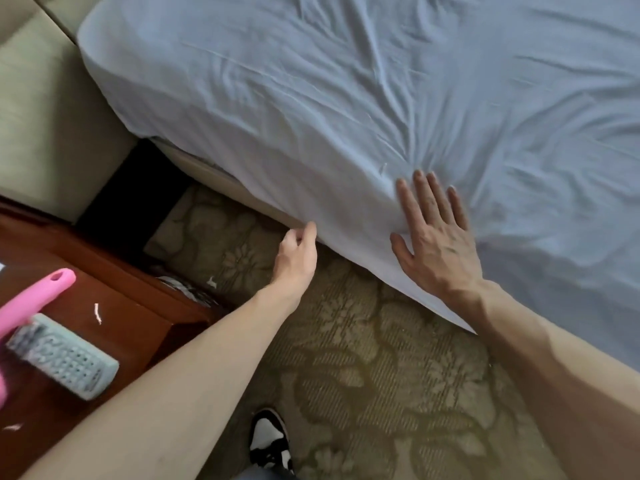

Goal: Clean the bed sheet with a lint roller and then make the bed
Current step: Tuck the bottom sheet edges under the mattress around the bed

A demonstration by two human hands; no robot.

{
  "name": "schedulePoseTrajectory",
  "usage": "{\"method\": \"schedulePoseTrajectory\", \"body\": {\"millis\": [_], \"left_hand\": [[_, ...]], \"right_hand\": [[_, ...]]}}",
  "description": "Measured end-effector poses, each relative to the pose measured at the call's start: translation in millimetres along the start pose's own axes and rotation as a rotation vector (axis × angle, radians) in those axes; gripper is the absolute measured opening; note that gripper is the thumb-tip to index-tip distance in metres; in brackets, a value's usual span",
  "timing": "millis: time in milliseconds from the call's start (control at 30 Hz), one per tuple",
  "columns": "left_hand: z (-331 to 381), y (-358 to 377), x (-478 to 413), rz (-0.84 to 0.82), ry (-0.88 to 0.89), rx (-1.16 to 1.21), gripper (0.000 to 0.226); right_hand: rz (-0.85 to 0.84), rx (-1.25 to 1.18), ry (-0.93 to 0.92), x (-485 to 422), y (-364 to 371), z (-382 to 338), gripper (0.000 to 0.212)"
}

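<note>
Fingers [310,232] of left hand [296,255] pinch bed sheet [311,98] edge; right hand [437,244] presses atop.

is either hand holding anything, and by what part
The left hand pinches the bed sheet at its hanging lower edge on the bed's side. The right hand holds nothing; it presses flat on the sheet.

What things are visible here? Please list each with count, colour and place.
bed sheet: one, pale blue-white, wrinkled, centre and right
lint roller: one, pink handle, far left
remote control: one, grey, on the nightstand
nightstand: one, reddish-brown, lower left
padded panel: one, beige, upper left
carpet: one, tan, flowered, floor
shoe: one, black-and-white, bottom edge
left hand: pinches the sheet's hanging edge
right hand: flat on the sheet
</note>
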State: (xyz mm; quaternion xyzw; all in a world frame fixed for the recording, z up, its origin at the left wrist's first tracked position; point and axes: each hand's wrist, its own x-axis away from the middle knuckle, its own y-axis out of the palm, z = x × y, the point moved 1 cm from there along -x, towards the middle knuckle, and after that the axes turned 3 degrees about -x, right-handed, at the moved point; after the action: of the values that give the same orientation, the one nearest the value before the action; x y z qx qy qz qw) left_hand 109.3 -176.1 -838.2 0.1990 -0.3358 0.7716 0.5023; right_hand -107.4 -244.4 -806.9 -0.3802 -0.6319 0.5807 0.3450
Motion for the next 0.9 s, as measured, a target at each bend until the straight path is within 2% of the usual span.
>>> {"method": "schedulePoseTrajectory", "body": {"millis": [67,133,200,233,300,367,400,433,500,533,567,600,633,667,700,800,867,900], "left_hand": [[-2,15,-7,0.000,-0.015,0.074,0.074],[1,32,-17,0.029,0.017,0.156,0.068],[7,47,-22,0.122,0.094,0.156,0.064],[11,50,-22,0.239,0.212,0.105,0.064],[40,48,-22,0.517,0.660,-0.038,0.063],[78,44,-34,0.606,1.105,-0.242,0.057],[96,43,-41,0.580,1.196,-0.377,0.059],[113,43,-42,0.512,1.197,-0.530,0.066],[130,45,-48,0.283,1.064,-0.799,0.097],[129,42,-45,0.137,1.014,-0.795,0.112],[122,37,-38,-0.023,0.971,-0.675,0.114],[115,31,-28,-0.177,0.942,-0.469,0.107],[110,25,-18,-0.288,0.901,-0.268,0.100],[106,20,-12,-0.313,0.867,-0.109,0.094],[103,16,-5,-0.252,0.870,0.002,0.089],[101,14,-12,0.111,0.881,0.177,0.070],[100,19,-16,0.335,0.943,0.029,0.059],[98,26,-15,0.390,1.001,-0.114,0.052]], "right_hand": [[0.041,-0.013,-0.014,0,5,6,0.083],[0.095,-0.026,-0.044,-3,12,11,0.085],[0.159,-0.047,-0.051,-5,20,13,0.087],[0.210,-0.068,-0.042,-4,25,13,0.086],[0.340,-0.097,-0.050,-6,35,12,0.084],[0.448,-0.106,-0.093,-10,44,14,0.080],[0.501,-0.113,-0.107,-9,48,15,0.078],[0.555,-0.117,-0.116,-9,50,15,0.074],[0.627,-0.127,-0.120,-12,52,14,0.065],[0.651,-0.129,-0.119,-11,52,14,0.059],[0.666,-0.141,-0.124,-10,51,13,0.054],[0.676,-0.160,-0.144,-8,47,14,0.048],[0.679,-0.183,-0.171,-6,41,17,0.043],[0.674,-0.202,-0.194,-4,33,21,0.039],[0.682,-0.205,-0.203,0,23,27,0.035],[0.791,-0.204,-0.081,3,-6,53,0.026],[0.755,-0.218,0.068,1,-15,72,0.025],[0.681,-0.233,0.134,-1,-15,80,0.025]]}}
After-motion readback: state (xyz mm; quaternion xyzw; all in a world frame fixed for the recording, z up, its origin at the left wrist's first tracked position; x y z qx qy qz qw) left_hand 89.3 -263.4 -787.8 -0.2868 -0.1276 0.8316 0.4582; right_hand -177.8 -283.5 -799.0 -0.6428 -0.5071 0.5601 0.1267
